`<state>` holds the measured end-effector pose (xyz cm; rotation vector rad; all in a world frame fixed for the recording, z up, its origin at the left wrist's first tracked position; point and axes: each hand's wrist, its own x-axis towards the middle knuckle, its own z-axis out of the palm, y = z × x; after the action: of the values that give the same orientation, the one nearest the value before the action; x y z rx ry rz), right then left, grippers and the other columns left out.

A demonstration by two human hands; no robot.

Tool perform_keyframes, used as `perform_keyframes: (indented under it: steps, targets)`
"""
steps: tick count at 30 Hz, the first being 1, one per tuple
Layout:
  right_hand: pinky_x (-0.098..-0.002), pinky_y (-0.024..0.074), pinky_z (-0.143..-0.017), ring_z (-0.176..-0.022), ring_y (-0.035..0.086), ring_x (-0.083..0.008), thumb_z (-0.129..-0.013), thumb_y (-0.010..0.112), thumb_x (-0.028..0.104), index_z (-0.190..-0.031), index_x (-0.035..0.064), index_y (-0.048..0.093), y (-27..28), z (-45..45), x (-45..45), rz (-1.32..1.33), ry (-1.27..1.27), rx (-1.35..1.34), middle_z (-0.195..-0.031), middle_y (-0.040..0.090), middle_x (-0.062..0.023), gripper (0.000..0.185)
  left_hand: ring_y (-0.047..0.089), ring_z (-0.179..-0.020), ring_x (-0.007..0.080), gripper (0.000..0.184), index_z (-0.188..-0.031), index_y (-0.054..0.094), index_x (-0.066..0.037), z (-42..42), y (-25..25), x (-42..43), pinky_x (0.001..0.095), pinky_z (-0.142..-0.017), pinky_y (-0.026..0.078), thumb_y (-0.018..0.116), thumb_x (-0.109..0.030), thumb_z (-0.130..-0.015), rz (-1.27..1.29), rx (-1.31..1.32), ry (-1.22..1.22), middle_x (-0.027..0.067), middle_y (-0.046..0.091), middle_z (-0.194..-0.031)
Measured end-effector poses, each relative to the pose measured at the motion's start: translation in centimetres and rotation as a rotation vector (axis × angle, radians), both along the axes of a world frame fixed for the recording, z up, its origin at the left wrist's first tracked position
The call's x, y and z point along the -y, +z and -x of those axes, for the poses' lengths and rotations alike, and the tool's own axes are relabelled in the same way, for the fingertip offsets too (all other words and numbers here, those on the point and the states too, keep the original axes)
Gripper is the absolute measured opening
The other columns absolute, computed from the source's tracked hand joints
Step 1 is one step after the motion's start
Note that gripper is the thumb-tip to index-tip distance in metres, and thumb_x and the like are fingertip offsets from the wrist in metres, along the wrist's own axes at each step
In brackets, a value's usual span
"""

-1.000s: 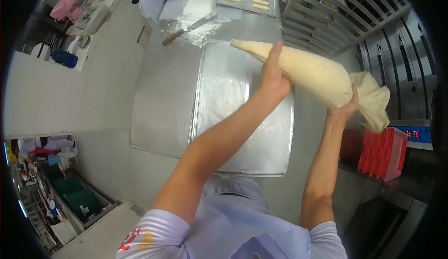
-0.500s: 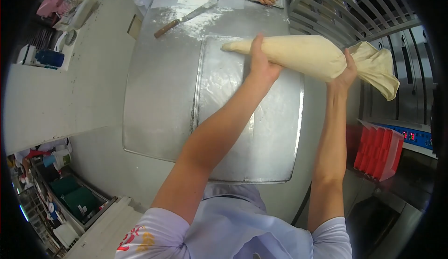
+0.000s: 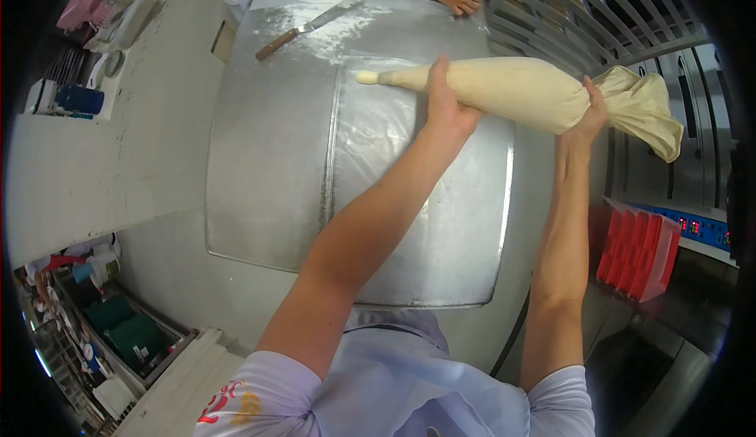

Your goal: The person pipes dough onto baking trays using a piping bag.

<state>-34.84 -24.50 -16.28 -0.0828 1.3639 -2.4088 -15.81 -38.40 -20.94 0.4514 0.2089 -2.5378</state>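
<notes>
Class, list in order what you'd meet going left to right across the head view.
Dark blue container → knife-like tool's wooden handle → pale blob at the piping bag's tip → left hand → right hand → blue control panel.

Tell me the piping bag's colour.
The piping bag is pale cream, seen best in the head view.

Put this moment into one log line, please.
left hand: holding piping bag near nozzle | right hand: gripping bag's gathered end | pale mixture: at nozzle's mouth, over metal tray
</notes>
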Motion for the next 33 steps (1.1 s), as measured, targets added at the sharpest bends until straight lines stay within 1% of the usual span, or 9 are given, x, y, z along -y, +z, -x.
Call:
perform_keyframes:
  steps: [7,10,13,19,21,24,27,32,33]
  targets:
    - [-0.0412,0.0572,-0.082,-0.086,0.07,-0.0318,-0.094,0.057,0.019,-0.098,-0.0014,0.066,1.0,1.4,-3.2,-0.015,-0.011,-0.025,-0.091,0.071,-0.0155,0.023,0.05,-0.127,0.033,0.06,-0.14,0.042,-0.01,2.2,0.2,-2.4,0.0568,-0.106,0.04,0.054,-0.051,-0.097,-0.021,-0.041,-0.035,0.0143,0.052,-0.135]
    - [-0.0416,0.057,-0.083,-0.088,0.07,-0.0318,-0.094,0.057,0.021,-0.102,-0.0024,0.065,-0.4,3.4,-5.0,-0.029,0.046,-0.074,-0.096,0.071,-0.0172,0.026,0.05,-0.126,0.032,0.058,-0.139,0.043,-0.011,2.9,0.3,-3.1,0.0554,-0.107,0.04,0.055,-0.05,-0.098,-0.025,-0.003,-0.036,0.0134,0.053,-0.135]
    - [-0.0428,0.0566,-0.085,-0.095,0.07,-0.0329,-0.095,0.057,0.023,-0.107,-0.0056,0.064,0.6,1.4,-5.2,-0.065,-0.114,-0.154,-0.105,0.071,-0.0208,0.031,0.05,-0.126,0.0316,0.058,-0.139,0.043,-0.011,2.4,1.7,-3.8,0.054,-0.107,0.04,0.056,-0.05,-0.097,0.05,0.01,-0.021,0.013,0.053,-0.135]
    - [-0.0466,0.0546,-0.09,-0.098,0.069,-0.0357,-0.096,0.056,0.025,-0.113,-0.0081,0.061,2.6,-3.2,-6.3,0.194,0.145,0.134,-0.108,0.069,-0.0233,0.037,0.05,-0.127,0.0317,0.06,-0.139,0.043,-0.01,-1.6,1.7,-3.6,0.0528,-0.107,0.039,0.057,-0.05,-0.097,0.299,0.014,0.058,0.0133,0.052,-0.135]
    - [-0.0475,0.0543,-0.091,-0.097,0.069,-0.0367,-0.097,0.055,0.025,-0.114,-0.008,0.06,-0.7,-0.9,-6.7,0.153,0.129,0.028,-0.106,0.069,-0.0236,0.037,0.05,-0.127,0.032,0.061,-0.139,0.043,-0.009,-2.7,0.0,-3.5,0.0534,-0.108,0.039,0.057,-0.05,-0.097,0.375,-0.034,0.07,0.0139,0.052,-0.136]
    - [-0.0463,0.0551,-0.089,-0.094,0.069,-0.0357,-0.096,0.056,0.023,-0.112,-0.0074,0.061,-1.1,-2.4,-4.6,0.01,0.036,-0.023,-0.104,0.07,-0.0227,0.035,0.049,-0.128,0.0326,0.062,-0.14,0.043,-0.008,-3.5,-2.2,-3.1,0.0544,-0.108,0.038,0.056,-0.051,-0.097,0.429,-0.095,0.083,0.0149,0.052,-0.136]
    - [-0.045,0.056,-0.085,-0.09,0.07,-0.0342,-0.095,0.056,0.022,-0.109,-0.0062,0.061,0.9,-3.9,-3.3,0.087,0.165,0.108,-0.1,0.07,-0.0208,0.031,0.049,-0.128,0.0331,0.064,-0.14,0.042,-0.006,-3.2,-3.8,-3.1,0.0553,-0.108,0.038,0.055,-0.052,-0.097,0.453,-0.132,0.106,0.0159,0.051,-0.136]
    - [-0.0408,0.0564,-0.077,-0.079,0.069,-0.0295,-0.093,0.059,0.018,-0.095,0.0005,0.062,0.5,-4.0,-2.6,-0.003,-0.022,0.011,-0.086,0.069,-0.0142,0.018,0.048,-0.13,0.0337,0.066,-0.142,0.041,-0.006,-4.0,-1.9,-3.4,0.0559,-0.109,0.037,0.054,-0.053,-0.097,0.571,-0.112,0.113,0.0166,0.05,-0.138]
    - [-0.0392,0.0561,-0.074,-0.075,0.069,-0.0279,-0.092,0.06,0.016,-0.09,0.0029,0.062,0.7,-4.1,-2.6,-0.019,-0.054,0.005,-0.081,0.068,-0.0119,0.014,0.048,-0.13,0.0337,0.065,-0.142,0.041,-0.006,-4.0,-1.2,-3.4,0.0562,-0.109,0.037,0.053,-0.052,-0.097,0.5,-0.045,0.068,0.0168,0.05,-0.138]
